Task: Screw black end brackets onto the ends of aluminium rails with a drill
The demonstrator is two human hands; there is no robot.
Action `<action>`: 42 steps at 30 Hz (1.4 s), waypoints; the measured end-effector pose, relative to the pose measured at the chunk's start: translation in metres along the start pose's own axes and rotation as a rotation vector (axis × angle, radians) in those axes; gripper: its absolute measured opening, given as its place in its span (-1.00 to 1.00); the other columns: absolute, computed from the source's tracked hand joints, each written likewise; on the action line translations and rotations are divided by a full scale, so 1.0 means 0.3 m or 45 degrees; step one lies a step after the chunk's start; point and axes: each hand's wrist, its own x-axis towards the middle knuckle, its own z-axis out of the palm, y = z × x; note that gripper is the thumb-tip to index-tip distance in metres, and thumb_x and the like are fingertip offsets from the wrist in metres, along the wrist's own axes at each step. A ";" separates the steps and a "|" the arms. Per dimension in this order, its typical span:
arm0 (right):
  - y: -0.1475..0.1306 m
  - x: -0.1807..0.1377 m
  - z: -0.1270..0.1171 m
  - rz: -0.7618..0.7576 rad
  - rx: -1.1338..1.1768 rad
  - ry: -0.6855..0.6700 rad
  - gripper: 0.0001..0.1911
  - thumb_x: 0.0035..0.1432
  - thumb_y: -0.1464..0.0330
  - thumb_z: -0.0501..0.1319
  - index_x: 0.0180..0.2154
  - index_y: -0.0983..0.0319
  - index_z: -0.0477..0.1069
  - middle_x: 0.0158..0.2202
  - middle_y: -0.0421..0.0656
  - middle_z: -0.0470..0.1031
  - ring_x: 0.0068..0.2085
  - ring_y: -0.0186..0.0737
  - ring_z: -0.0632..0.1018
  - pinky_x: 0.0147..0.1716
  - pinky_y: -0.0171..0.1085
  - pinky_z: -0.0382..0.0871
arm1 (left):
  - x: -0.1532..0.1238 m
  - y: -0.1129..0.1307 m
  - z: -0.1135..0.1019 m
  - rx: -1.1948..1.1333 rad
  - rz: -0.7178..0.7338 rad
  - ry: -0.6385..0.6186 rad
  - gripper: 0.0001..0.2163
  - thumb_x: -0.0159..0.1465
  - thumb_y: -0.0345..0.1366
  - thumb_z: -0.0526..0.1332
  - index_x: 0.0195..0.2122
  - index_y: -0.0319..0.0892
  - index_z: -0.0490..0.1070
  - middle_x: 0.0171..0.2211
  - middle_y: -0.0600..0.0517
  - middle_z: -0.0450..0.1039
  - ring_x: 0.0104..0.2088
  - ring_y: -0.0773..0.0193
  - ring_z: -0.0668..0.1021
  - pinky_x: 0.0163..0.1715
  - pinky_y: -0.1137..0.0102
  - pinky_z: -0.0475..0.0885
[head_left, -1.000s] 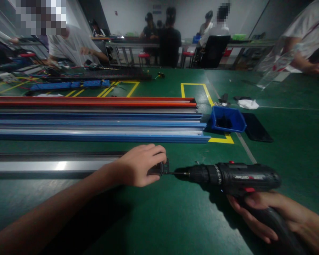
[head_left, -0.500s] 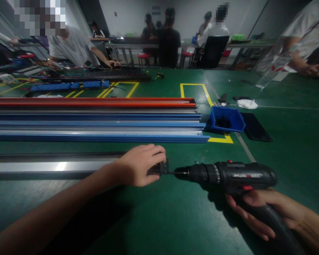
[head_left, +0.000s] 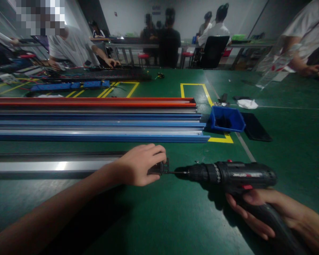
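Observation:
My left hand (head_left: 139,164) is closed over the right end of a long silver and black rail (head_left: 53,165) lying on the green table (head_left: 175,219). Its fingers pinch a small black end piece (head_left: 163,167) on that rail. My right hand (head_left: 260,212) grips the handle of a black cordless drill (head_left: 231,175), low at the right. The drill lies level and points left. Its thin bit (head_left: 177,173) touches the black end piece.
Behind the rail lie several long blue rails (head_left: 95,136) and a red one (head_left: 95,102). A blue bin (head_left: 227,119), a black flat pad (head_left: 255,126) and a white rag (head_left: 247,103) sit to the right. Other people work at the far tables; a person's arm (head_left: 308,69) is at far right.
Almost nothing moves. The drill and my right hand have shifted very slightly; a person at the back left has reached an arm out over the far table.

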 end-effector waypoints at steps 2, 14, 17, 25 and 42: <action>0.004 -0.002 -0.005 0.009 -0.006 0.021 -0.70 0.22 0.28 0.27 -0.12 0.37 0.57 -0.34 -0.06 0.54 -0.63 -0.41 0.52 -0.56 -0.38 0.52 | 0.000 0.000 0.000 0.008 0.002 0.010 -0.70 0.25 -0.17 0.30 -0.03 -0.08 0.36 0.08 -0.04 0.35 -0.06 0.11 0.46 -0.09 0.25 0.35; 0.002 0.001 0.005 -0.009 0.021 0.019 -0.72 0.20 0.31 0.29 -0.13 0.38 0.58 -0.37 -0.10 0.54 -0.63 -0.42 0.52 -0.56 -0.40 0.53 | 0.000 -0.005 0.007 -0.007 -0.005 -0.004 -0.69 0.26 -0.16 0.29 -0.01 -0.06 0.35 0.10 -0.03 0.35 -0.04 0.10 0.46 -0.05 0.22 0.34; 0.003 -0.002 0.008 -0.017 0.029 0.025 -0.73 0.21 0.31 0.29 -0.16 0.38 0.58 -0.41 -0.14 0.53 -0.65 -0.44 0.49 -0.56 -0.39 0.53 | 0.001 -0.004 0.005 -0.017 -0.014 -0.019 -0.69 0.26 -0.16 0.30 -0.01 -0.06 0.35 0.10 -0.02 0.34 -0.04 0.10 0.45 -0.06 0.22 0.34; -0.002 -0.007 0.013 0.009 -0.009 0.051 -0.74 0.24 0.28 0.26 -0.18 0.38 0.53 -0.42 -0.18 0.51 -0.65 -0.46 0.48 -0.56 -0.39 0.52 | 0.001 -0.006 0.006 -0.030 -0.009 -0.022 -0.69 0.26 -0.16 0.29 -0.01 -0.06 0.34 0.11 -0.03 0.34 -0.02 0.09 0.45 -0.02 0.20 0.31; 0.002 -0.012 0.010 -0.008 -0.002 0.045 -0.75 0.25 0.30 0.26 -0.20 0.39 0.54 -0.44 -0.17 0.51 -0.64 -0.43 0.50 -0.54 -0.36 0.55 | 0.002 0.006 -0.001 -0.003 -0.029 -0.047 -0.69 0.28 -0.13 0.28 -0.01 -0.06 0.34 0.12 -0.03 0.34 0.00 0.05 0.46 0.02 0.15 0.34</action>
